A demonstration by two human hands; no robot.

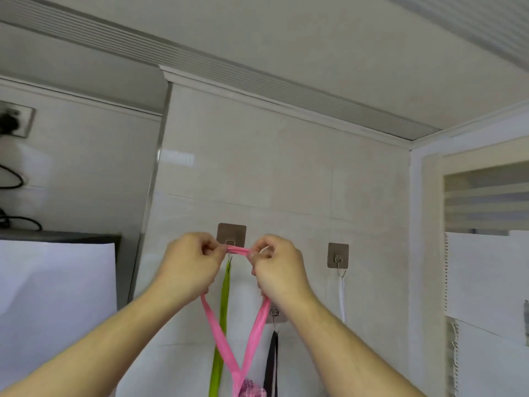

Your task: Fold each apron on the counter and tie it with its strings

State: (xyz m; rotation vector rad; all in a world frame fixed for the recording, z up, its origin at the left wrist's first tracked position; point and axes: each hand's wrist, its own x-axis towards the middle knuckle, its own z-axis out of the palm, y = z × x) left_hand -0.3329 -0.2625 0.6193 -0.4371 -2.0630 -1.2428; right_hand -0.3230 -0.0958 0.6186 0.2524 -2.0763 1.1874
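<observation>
A pink apron neck strap [237, 250] is stretched between my two raised hands, right in front of a square metal wall hook [231, 236]. My left hand [189, 266] pinches the strap's left end and my right hand [276, 266] pinches its right end. Both sides of the strap run down below my hands and cross near the bottom edge, where a patch of pink patterned apron fabric [252, 388] shows. A green strap [221, 325] hangs from the same hook behind the pink one. The rest of the apron is out of view.
A second hook [338, 255] to the right carries a white strap [342, 299]. A lower hook [274, 313] holds a black strap [271, 365]. A wall socket with cables [13, 121] sits upper left above a white appliance [57, 296]. A window frame [486, 196] is on the right.
</observation>
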